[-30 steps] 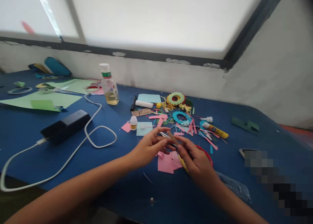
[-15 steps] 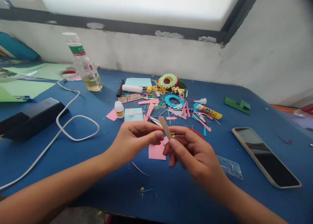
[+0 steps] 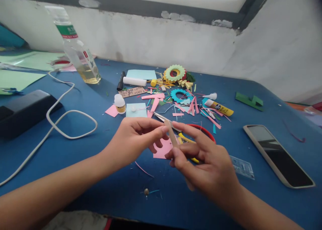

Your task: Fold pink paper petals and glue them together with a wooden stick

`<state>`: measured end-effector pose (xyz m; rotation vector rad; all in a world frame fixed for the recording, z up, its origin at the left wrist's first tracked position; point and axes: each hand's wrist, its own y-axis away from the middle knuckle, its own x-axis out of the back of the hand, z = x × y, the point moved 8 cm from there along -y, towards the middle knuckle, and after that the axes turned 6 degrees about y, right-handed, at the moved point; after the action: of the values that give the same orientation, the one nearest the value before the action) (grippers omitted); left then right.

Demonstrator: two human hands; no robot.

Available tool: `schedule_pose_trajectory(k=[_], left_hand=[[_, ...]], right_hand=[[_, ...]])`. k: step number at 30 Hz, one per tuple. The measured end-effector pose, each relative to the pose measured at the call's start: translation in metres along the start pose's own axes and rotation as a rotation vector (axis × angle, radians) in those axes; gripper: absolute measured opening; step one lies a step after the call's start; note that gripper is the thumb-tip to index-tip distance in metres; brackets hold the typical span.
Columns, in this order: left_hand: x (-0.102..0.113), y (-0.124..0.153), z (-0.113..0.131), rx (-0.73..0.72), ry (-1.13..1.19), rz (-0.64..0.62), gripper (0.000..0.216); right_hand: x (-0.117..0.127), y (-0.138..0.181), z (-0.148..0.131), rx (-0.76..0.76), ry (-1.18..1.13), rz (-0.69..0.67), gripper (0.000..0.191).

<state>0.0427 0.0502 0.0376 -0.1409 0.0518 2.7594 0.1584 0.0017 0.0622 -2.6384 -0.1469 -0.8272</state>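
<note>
A flat wooden craft stick stands upright between both hands, above the blue table. My right hand pinches its lower end between thumb and fingers. My left hand pinches the stick's upper part with thumb and fingertips. Under the hands lie a pink paper square and red-and-yellow scissors.
Paper scraps, a cyan paper ring, a yellow-green paper flower, a glue stick and a small glue bottle lie beyond the hands. A phone lies right, a plastic bottle and a black box with white cable left.
The view has tilted down and shifted; the hands sit lower and nearer. The stick has turned more upright, and my right index finger has stretched out.
</note>
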Motion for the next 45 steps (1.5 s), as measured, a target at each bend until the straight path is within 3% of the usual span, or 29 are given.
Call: schedule_pose_trajectory(k=[4,10,15,17,23,26,32,38,45], left_hand=[[-0.001,-0.001,-0.001,0.013,-0.001,-0.015,0.013],[-0.006,0.000,-0.004,0.031,0.050,-0.064,0.013],[-0.005,0.002,-0.004,0.022,0.005,-0.031,0.018],[-0.004,0.003,-0.003,0.021,-0.004,-0.019,0.018],[-0.005,0.003,0.003,-0.001,0.121,-0.049,0.017],[-0.005,0.004,0.005,-0.014,0.154,-0.053,0.016],[-0.005,0.006,0.009,-0.035,0.177,-0.055,0.015],[-0.010,0.002,0.006,0.003,0.238,-0.081,0.015],[-0.009,0.003,0.004,-0.002,0.224,-0.075,0.011]], right_hand=[[0.000,0.002,-0.004,0.055,0.127,0.027,0.037],[-0.002,0.012,-0.011,0.262,0.469,0.105,0.040],[-0.006,0.015,-0.009,0.268,0.551,0.105,0.041],[-0.004,0.012,-0.008,0.212,0.450,0.096,0.041],[-0.007,0.004,0.011,-0.158,-0.321,-0.039,0.036],[-0.012,0.004,0.016,-0.244,-0.535,-0.087,0.034],[-0.023,0.006,0.018,-0.299,-0.724,-0.213,0.030],[-0.026,0.005,0.021,-0.322,-0.883,-0.235,0.026],[-0.024,0.003,0.021,-0.279,-0.804,-0.203,0.027]])
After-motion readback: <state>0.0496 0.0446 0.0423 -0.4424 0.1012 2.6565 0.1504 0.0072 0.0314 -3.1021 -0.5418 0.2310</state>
